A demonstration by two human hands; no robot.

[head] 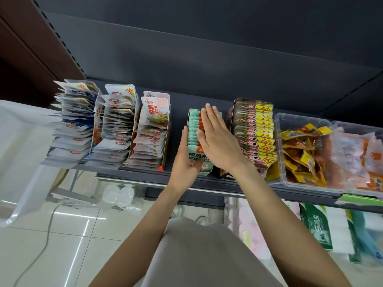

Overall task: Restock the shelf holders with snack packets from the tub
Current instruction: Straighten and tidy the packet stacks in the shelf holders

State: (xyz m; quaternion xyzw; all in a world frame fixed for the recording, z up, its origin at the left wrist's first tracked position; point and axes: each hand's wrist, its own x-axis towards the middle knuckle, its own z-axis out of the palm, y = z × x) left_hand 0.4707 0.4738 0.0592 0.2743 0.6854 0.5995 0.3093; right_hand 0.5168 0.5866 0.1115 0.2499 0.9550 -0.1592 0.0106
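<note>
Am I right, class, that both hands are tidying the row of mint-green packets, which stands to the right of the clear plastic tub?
Not quite. The head view shows the row of mint-green packets, under the left hand and right hand, standing left of the clear plastic tub.

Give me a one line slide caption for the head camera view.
Both hands, left hand and right hand, square up mint-green packets in a shelf holder beside the clear tub.

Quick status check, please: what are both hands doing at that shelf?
Left hand steadies the green packet holder. Right hand flat on its packets. Nothing in the way.
</note>
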